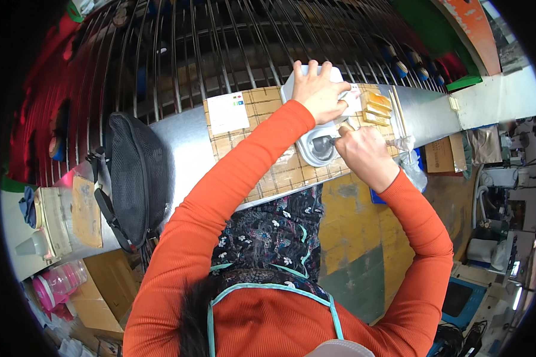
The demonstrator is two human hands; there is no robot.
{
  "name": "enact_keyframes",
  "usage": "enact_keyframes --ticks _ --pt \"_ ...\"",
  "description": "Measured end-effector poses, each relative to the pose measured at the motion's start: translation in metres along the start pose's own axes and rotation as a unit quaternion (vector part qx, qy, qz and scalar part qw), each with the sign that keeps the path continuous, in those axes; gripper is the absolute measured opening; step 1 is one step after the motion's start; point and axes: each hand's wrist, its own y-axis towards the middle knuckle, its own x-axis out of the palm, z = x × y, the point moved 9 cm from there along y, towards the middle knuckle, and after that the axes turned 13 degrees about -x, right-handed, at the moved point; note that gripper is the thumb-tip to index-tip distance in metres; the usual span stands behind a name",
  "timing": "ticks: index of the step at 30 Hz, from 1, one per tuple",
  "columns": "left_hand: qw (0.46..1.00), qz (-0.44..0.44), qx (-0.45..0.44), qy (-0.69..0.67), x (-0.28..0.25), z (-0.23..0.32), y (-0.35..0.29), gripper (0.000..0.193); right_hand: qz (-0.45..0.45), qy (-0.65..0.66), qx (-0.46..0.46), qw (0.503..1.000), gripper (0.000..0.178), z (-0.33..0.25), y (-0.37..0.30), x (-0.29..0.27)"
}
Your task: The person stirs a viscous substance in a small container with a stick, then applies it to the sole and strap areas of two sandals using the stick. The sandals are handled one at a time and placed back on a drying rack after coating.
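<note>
A white plastic housing point(304, 141) lies on the brown gridded board, with a round, greyish see-through part point(323, 147) at its near end. My left hand point(320, 95) rests on the housing's far part, fingers stretched and spread. Beside the round part, my right hand point(366, 149) is closed in a fist, its knuckles close to the rim. A small dark tip shows between that fist and the round part; what the fingers hold is hidden. Just beyond the right hand lie several yellow-orange strips point(377, 107).
The gridded board point(262, 172) covers part of a metal worktop point(187, 146). A printed white card point(227, 113) lies at its left. A black mesh bag point(131, 178) stands further left. Metal rollers point(190, 53) run behind the worktop. Thin sticks point(397, 113) and a blue bin point(380, 197) are at right.
</note>
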Motion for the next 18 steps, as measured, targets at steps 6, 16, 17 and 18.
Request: enact_keyframes --ticks 6,16,17,18 --pt "0.999 0.014 -0.011 -0.036 -0.003 0.001 -0.002 0.031 -0.04 -0.005 -0.048 0.998 0.008 0.002 0.014 0.001" --pt "0.997 0.047 0.001 -0.056 -0.004 0.003 -0.003 0.033 -0.087 0.045 -0.027 0.995 0.002 0.016 -0.011 0.014" --pt "0.997 0.051 0.002 -0.052 -0.004 0.003 -0.004 0.033 -0.078 0.033 -0.038 0.996 0.001 0.015 -0.014 0.013" --pt "0.998 0.051 0.003 -0.048 -0.004 0.003 -0.004 0.033 -0.067 0.021 -0.049 0.996 0.002 0.013 -0.015 0.013"
